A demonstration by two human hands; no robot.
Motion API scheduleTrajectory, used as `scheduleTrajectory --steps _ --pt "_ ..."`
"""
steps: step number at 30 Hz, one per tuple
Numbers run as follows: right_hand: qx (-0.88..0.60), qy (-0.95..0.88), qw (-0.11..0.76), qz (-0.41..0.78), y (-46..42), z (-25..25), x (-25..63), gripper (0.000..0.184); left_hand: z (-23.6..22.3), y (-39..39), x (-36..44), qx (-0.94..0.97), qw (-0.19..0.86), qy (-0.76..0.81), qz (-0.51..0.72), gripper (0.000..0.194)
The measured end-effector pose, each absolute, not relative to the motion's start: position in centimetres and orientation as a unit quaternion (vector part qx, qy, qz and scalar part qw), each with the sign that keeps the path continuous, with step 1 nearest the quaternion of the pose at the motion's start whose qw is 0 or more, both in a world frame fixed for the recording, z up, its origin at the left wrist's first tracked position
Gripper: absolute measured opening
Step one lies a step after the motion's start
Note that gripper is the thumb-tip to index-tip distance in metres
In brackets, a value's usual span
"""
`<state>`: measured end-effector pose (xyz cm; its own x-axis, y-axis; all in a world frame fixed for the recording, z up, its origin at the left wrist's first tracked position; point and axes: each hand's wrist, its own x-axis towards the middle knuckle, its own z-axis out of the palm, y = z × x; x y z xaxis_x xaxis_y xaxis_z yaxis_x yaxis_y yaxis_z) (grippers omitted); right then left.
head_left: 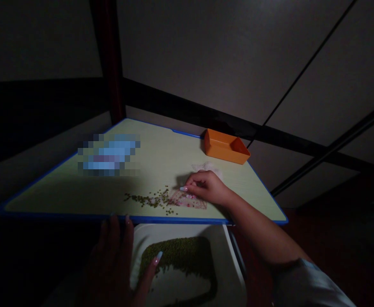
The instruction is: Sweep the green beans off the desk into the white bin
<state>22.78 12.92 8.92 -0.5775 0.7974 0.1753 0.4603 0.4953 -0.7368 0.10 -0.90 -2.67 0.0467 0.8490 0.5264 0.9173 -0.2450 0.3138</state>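
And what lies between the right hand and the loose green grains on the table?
In the head view, a pink-patterned piece, partly covered by the right hand, lies there and reaches the nearest green grains; material unclear.

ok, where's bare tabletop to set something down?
The table has bare room toward the back, between the blurred blue item and the orange box; also front left, between that item and the near edge, left of the green grains. Crowded: front centre, with grains, pink-patterned piece and right hand.
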Motion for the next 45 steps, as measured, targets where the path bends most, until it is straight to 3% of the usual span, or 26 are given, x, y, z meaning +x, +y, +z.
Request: scheduleTrajectory --steps 7,16,29,45 --pt "-0.404 -0.805 0.28 0.333 12.9 9.0 23.3 0.024 -2.6 -0.9 0.1 -0.728 0.058 -0.604 -0.319 0.082" --pt "-0.373 -0.809 0.247 0.382 12.6 8.6 22.5 0.022 -2.6 -1.0 0.3 -0.715 0.058 -0.613 -0.332 0.081" --pt "-0.43 -0.828 0.254 0.255 13.2 8.6 22.4 0.026 -3.0 -0.8 0.2 -0.702 0.043 -0.621 -0.346 0.083" --pt "-0.434 -0.8 0.257 0.325 13.2 8.9 23.5 0.025 -2.4 -1.1 0.3 -0.702 0.038 -0.625 -0.339 0.081"
